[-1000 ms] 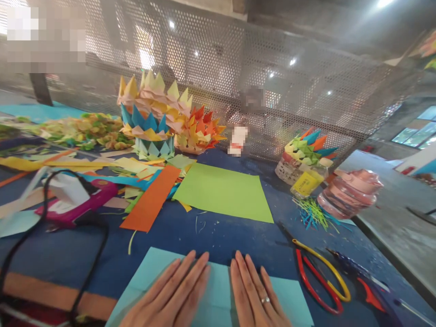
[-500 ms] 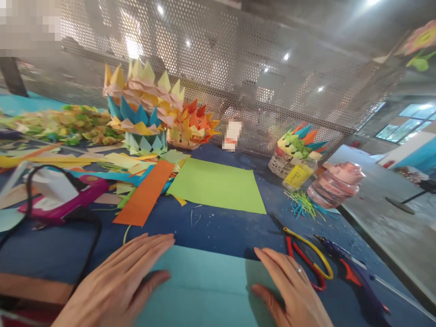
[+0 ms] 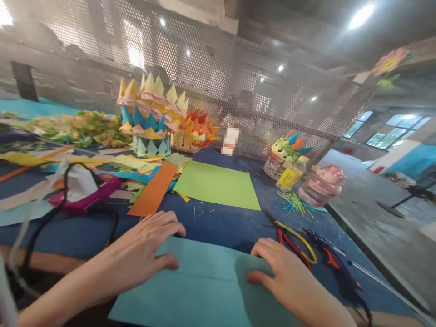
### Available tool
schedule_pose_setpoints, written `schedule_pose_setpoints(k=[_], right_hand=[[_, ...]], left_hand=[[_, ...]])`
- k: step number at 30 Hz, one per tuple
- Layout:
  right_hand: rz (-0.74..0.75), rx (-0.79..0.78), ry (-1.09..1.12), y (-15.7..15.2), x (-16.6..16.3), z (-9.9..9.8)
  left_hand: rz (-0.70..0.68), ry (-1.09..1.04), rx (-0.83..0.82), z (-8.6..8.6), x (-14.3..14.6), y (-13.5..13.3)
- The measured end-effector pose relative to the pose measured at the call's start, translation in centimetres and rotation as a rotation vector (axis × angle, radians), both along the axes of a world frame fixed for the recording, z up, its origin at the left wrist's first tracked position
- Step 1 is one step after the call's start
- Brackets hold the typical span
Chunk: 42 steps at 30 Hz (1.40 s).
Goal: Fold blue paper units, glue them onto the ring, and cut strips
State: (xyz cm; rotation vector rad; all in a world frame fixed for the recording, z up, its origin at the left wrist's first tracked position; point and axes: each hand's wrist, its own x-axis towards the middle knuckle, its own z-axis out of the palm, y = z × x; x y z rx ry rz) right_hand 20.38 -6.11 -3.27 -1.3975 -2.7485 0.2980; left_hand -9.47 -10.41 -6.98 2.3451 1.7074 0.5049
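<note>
While lying spread out at the near side, blue sheet (image 3: 204,284): stretched flat between both hands, faintly creased across, poking past the table's front edge at left.
Left hand (image 3: 150,247): over at the sheet's far left corner, loosely open, with thumb held away from bent fingers; touching paper or just above, cannot tell.
Right hand (image 3: 277,268): across at the far right side, half open too, wearing a ring, with fingers bent by the far edge; pressing or hovering, cannot tell.
Table (image 3: 235,227): blue, dotted with tiny scraps.
Green sheet (image 3: 218,186): flat, beyond the blue one.
Orange strip (image 3: 155,188): slanting just past the left hand.
Scissors (image 3: 301,235): red-and-yellow handled, right behind the right hand.
Dark tool (image 3: 344,272): further right, flashing a red trigger.
Paper crowns (image 3: 150,122): up at back left, spiky, many-coloured.
Pink bottle (image 3: 322,184): far right, beside a yellow-labelled bottle (image 3: 289,177).
</note>
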Motion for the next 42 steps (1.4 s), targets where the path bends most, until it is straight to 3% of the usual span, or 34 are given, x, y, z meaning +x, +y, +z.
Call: schedule_pose_setpoints(k=[2, 4, 6, 9, 12, 15, 18, 22, 28, 33, 38, 42], right_hand=[[-0.003, 0.052, 0.023, -0.3, 0.0, 0.4], [0.024, 0.185, 0.078, -0.6, 0.1, 0.9], [0.103, 0.406, 0.181, -1.1, 0.2, 1.7], [0.211, 0.776, 0.332, -1.8, 0.5, 2.5], [0.242, 0.947, 0.34, -2.5, 0.7, 1.5], [0.267, 0.833, 0.3, -2.8, 1.2, -1.3], [0.257, 0.672, 0.284, -3.1, 1.7, -3.7], [0.226, 0.591, 0.279, -3.3, 2.2, -4.1], [0.19, 0.408, 0.368, -2.4, 3.3, -3.5], [-0.046, 0.171, 0.438, -0.8, 3.5, -3.4], [-0.224, 0.073, 0.315, 1.3, 2.2, -2.6], [-0.261, 0.116, 0.218, 2.3, 1.5, -2.8]], left_hand=[[-0.022, -0.036, -0.068, 0.9, 0.2, -0.1], [-0.048, -0.072, -0.029, 1.9, 0.1, -0.5], [-0.051, -0.098, 0.132, 2.8, 0.0, -1.0], [-0.035, -0.077, 0.515, 3.7, -0.1, -2.1], [-0.088, -0.028, 0.776, 3.0, 0.4, -3.1], [-0.138, -0.033, 0.78, 0.3, 1.2, -3.7], [-0.096, -0.048, 0.64, -2.7, 1.4, -4.1], [-0.108, -0.023, 0.542, -4.7, 0.5, -4.3], [-0.017, -0.251, 0.353, -4.8, -0.2, -4.1], [0.184, -0.375, 0.205, -4.0, -0.2, -3.3], [0.506, -0.255, 0.184, -3.1, 0.5, -2.1], [0.531, -0.138, 0.189, -3.0, 0.5, -1.3]])
